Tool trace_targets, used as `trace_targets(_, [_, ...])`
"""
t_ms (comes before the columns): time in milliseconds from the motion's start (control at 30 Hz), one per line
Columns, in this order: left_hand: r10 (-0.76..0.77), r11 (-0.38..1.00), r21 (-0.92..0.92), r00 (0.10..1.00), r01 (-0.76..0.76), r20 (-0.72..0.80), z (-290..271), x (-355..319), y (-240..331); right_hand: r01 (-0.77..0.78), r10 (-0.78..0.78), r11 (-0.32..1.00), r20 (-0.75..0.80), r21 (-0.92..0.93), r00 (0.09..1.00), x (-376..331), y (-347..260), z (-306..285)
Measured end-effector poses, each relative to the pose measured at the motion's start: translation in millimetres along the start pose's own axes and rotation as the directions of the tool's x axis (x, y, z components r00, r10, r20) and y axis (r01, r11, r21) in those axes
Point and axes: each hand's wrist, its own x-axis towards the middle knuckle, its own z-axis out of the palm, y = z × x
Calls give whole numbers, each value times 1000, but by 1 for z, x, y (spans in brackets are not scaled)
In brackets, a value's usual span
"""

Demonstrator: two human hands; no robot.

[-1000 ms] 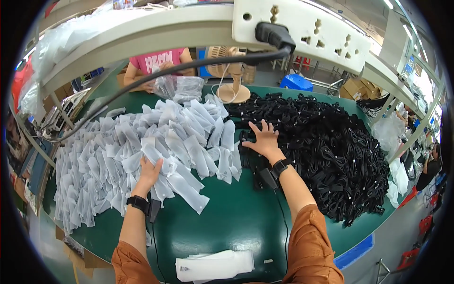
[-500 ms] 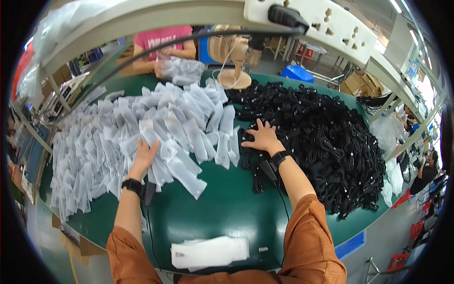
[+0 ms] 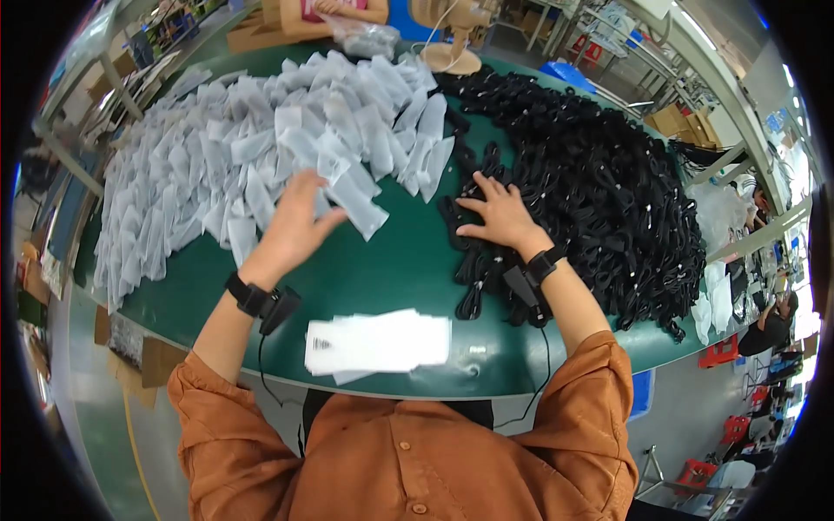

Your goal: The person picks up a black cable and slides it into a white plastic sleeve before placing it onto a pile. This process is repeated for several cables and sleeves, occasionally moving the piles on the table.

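My left hand is open at the near edge of a heap of frosted, whitish plastic bags, thumb spread from the fingers. Its fingertips reach the nearest bags, and none is gripped. Over the near left edge of a pile of black coiled cables my right hand lies palm down, fingers spread. Several cable bundles stick out beside and below it. Nothing shows in its grasp. Closer to me, a stack of flat white bags or sheets rests on the green table.
Across the table a person's arms rest near a clear plastic bag. A beige fan stands at the far edge. Metal frame posts rise at the right, with cardboard boxes behind. Thin wires trail from both my wrist devices.
The view has tilted down, shifting the table upward in the picture. Both hands have drawn back toward me, the left from among the bags and the right along the cable pile's edge.
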Motion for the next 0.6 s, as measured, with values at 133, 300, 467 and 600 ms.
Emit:
trace_targets(133, [230, 973, -78, 920, -216, 317, 8, -76, 70, 125, -134, 991, -312, -48, 940, -25, -2, -9])
trace_targets(300, [128, 985, 60, 913, -163, 388, 49, -135, 82, 195, -149, 973, -310, 122, 939, -82, -53, -49])
trace_targets(467, [134, 985, 58, 927, -165, 351, 59, -143, 78, 213, -163, 967, -309, 137, 937, -120, -99, -22])
trace_targets(600, [172, 982, 62, 977, -181, 130, 55, -141, 94, -54, 92, 984, -223, 170, 971, -132, -117, -12])
